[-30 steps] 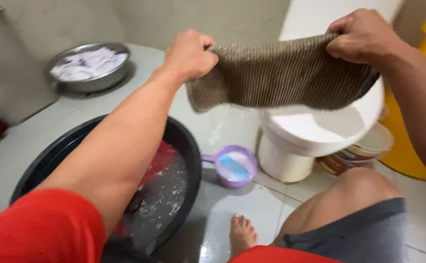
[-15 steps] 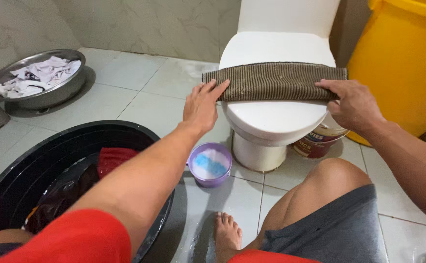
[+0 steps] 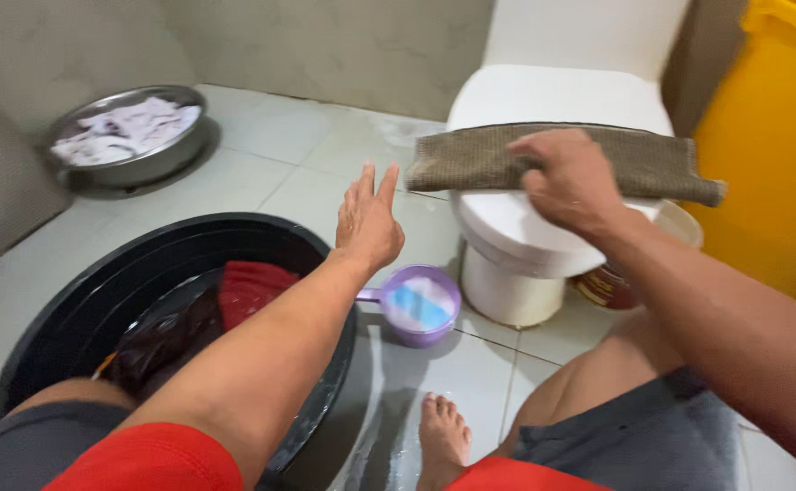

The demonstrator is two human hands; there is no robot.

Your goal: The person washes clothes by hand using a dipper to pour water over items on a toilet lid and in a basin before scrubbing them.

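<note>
A folded brown ribbed cloth [image 3: 470, 159] lies across the closed lid of a white toilet [image 3: 516, 227]. My right hand [image 3: 566, 177] rests on the middle of the cloth, fingers bent down on it. My left hand [image 3: 368, 218] hovers with fingers spread, just left of the cloth's end and apart from it, holding nothing. Below my left arm stands a large black basin [image 3: 98, 300] holding water, a red garment [image 3: 248, 286] and dark clothes.
A purple dipper [image 3: 420, 309] with blue and white contents sits on the wet tiled floor beside the toilet base. A metal bowl [image 3: 139, 159] of white cloths stands at the back left. A yellow bin [image 3: 770, 155] is at the right. My bare foot [image 3: 443, 436] is below.
The cloth went from held up in both hands to lying on the toilet lid. My left hand has let go and drawn back; my right hand moved from the cloth's end to its middle.
</note>
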